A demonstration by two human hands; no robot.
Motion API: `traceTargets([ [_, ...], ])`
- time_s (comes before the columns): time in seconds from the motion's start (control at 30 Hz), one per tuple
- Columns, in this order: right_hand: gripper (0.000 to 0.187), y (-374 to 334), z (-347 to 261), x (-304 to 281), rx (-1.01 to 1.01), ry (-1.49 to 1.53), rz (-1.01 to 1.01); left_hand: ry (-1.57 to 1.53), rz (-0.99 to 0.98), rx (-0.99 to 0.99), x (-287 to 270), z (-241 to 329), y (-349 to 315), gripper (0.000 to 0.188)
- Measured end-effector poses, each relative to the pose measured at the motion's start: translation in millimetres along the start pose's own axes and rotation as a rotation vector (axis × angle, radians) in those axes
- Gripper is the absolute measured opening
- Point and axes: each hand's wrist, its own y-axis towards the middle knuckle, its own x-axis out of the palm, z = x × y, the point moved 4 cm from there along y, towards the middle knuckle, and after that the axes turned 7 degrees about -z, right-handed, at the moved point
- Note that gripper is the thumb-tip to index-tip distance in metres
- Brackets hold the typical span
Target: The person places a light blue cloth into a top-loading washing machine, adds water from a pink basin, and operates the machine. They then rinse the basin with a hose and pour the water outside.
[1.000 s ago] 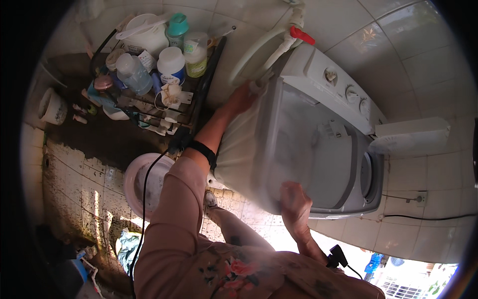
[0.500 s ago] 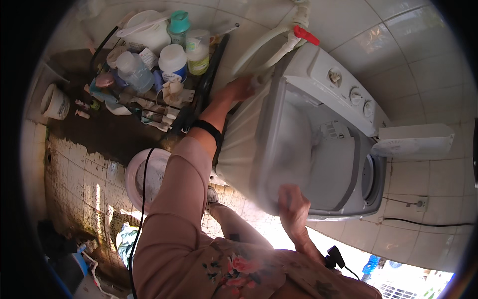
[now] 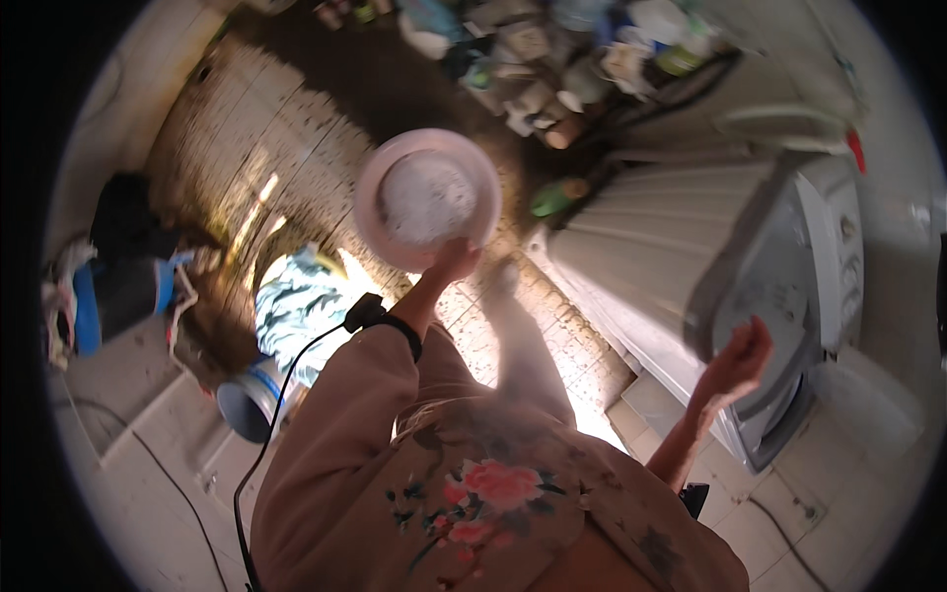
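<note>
My left hand (image 3: 456, 259), with a black band on the wrist, is at the near rim of a round pink basin (image 3: 370, 222), its fingers closed on the edge. White suds (image 3: 426, 197) cover the liquid inside the basin. On the right, my right hand (image 3: 735, 365) is raised over the near edge of the washing machine (image 3: 641, 247). Its fingers are loosely bent, blurred by motion, and nothing shows in them. The machine's tub (image 3: 779, 271) stands uncovered, with something pale inside that I cannot make out.
Bottles and containers crowd a rack (image 3: 552, 69) at the back. A green bottle (image 3: 559, 197) stands beside the machine. Striped cloth (image 3: 311, 306) and a blue-rimmed bucket (image 3: 252, 400) are at the left. A black cable (image 3: 264, 464) runs past my left arm.
My view has swung left and down toward the floor. My left hand has moved from beside the machine's back to the basin's rim. My right hand remains near the tub's edge.
</note>
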Motion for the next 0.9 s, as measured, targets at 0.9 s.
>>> traceTargets([
  [0.9,0.048,-253.6,226.9,692.5,0.333,0.318,-0.743,-0.577,0.956,-0.471,36.2,-459.2,112.8,0.049],
])
